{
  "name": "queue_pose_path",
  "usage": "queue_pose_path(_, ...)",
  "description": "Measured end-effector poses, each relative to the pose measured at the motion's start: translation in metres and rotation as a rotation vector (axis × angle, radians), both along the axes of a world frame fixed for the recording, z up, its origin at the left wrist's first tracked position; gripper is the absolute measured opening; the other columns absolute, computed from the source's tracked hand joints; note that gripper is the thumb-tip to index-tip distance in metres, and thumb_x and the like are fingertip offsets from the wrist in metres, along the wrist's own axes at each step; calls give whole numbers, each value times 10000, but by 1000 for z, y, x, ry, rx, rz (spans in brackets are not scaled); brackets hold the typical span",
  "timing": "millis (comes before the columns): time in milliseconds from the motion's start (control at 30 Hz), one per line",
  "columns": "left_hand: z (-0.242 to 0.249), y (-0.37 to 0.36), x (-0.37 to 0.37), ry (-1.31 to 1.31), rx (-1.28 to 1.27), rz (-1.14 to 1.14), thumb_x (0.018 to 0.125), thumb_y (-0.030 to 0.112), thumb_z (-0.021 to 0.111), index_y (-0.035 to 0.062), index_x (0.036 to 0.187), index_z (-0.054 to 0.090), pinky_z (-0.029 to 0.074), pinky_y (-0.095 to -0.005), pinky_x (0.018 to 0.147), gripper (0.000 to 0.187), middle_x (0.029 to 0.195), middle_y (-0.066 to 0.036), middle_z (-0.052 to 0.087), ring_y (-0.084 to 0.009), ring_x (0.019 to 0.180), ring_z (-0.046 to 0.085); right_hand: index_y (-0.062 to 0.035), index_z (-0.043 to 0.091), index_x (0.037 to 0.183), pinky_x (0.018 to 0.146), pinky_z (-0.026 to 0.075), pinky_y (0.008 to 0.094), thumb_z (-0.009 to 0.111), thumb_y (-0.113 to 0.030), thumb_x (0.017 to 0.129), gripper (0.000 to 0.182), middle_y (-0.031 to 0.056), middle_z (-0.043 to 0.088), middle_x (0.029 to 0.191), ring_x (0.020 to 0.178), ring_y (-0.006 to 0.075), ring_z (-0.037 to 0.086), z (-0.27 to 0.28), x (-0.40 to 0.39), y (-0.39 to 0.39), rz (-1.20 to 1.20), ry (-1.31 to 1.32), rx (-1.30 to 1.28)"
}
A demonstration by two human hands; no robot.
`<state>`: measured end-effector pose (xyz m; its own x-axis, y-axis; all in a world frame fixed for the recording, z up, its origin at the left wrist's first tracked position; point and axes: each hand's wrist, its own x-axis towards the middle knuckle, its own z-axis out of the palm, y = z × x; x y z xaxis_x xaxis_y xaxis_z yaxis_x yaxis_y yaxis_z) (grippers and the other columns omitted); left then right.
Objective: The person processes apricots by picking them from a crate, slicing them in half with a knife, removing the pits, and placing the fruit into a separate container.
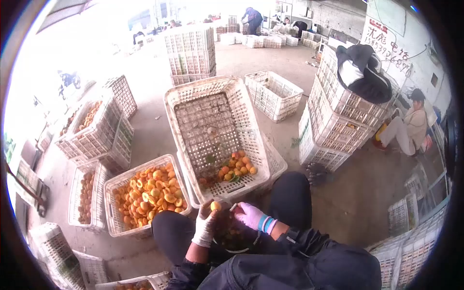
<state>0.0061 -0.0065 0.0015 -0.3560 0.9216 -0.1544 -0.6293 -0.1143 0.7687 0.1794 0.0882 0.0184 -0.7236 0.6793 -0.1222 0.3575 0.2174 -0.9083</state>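
Note:
My left hand (205, 226), in a white glove, is closed around an apricot (215, 206). Close to its right, my right hand (251, 216) wears a pink-purple glove and grips a small tool with a pale end (234, 207); its kind is too small to tell. Below both hands, between my knees, a bucket (236, 251) holds dark contents that I cannot make out. Just ahead, a tilted white crate (179, 113) has whole apricots (238, 166) gathered in its lower corner. Left of it stands a crate (112, 212) filled with split apricot halves (150, 191).
Another crate of fruit (87, 193) stands further left, near stacked crates (99, 140). A tall crate stack (333, 113) topped with a dark jacket (365, 72) rises at right. A person (411, 121) sits by the wall; another person (253, 20) bends over crates at the back.

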Motion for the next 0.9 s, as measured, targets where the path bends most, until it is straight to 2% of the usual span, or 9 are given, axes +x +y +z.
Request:
queue_pose_path(33,0,-1,0,1,4,1,830,81,701,41,1285,465,494,-296,867,514,1143,-91,581,-172,1014,579,-30,515,1145,888,459,339,604,-134,889,291,95,622,1001,955,202,592,11,-1,-3,-37,-7,-60)
queue_pose_path(67,-1,-2,-1,27,-12,9,831,92,700,57,1274,462,493,-308,861,505,1121,-83,577,-181,1007,572,-56,519,1134,773,495,299,637,-137,881,291,45,629,948,867,134,600,11,-4,-4,-69,43,-60)
queue_pose_path(100,-2,-2,-1,52,-27,17,832,103,699,73,1264,459,491,-320,856,495,1100,-76,573,-190,1000,566,-56,519,1134,773,495,299,637,-137,881,291,45,629,948,867,134,600,13,-5,-4,-67,43,-56)
queue_pose_path(167,-8,-1,-2,82,-21,30,836,102,695,69,1257,461,496,-316,840,483,1090,-71,574,-183,978,570,-58,518,1110,811,488,302,664,-177,873,303,41,632,977,902,168,612,25,-5,-8,-165,9,-509)
queue_pose_path(233,-12,1,-2,113,-9,43,839,100,692,65,1250,463,501,-312,825,471,1080,-67,576,-177,956,573,-48,502,1099,766,498,295,669,-208,878,319,25,628,956,822,157,625,23,-4,-8,-151,18,-437)
queue_pose_path(333,-13,1,-2,98,-18,40,844,79,683,65,1256,484,498,-295,821,458,1061,-52,579,-158,927,577,-14,520,1078,709,502,304,599,-284,925,320,64,639,866,743,173,635,-39,-6,-3,-150,266,-13)
queue_pose_path(433,-10,0,0,105,-56,16,846,71,679,62,1239,513,495,-291,825,427,1062,-45,581,-153,927,579,-9,551,1041,703,497,310,541,-325,953,329,90,639,827,735,185,628,22,-1,-10,-163,50,-136)
queue_pose_path(700,-15,2,-2,131,-16,40,849,75,679,47,1218,524,493,-302,836,401,1050,-44,591,-155,933,581,-20,569,1038,623,483,296,480,-373,976,370,54,611,743,649,146,585,10,-1,-14,-142,108,-145)
queue_pose_path(900,-22,4,-3,118,-21,33,847,105,695,37,1223,513,500,-315,838,422,1051,-64,601,-176,945,593,-60,575,1036,533,422,221,423,-406,991,381,-6,560,700,575,65,492,14,-1,-17,-123,153,-269)
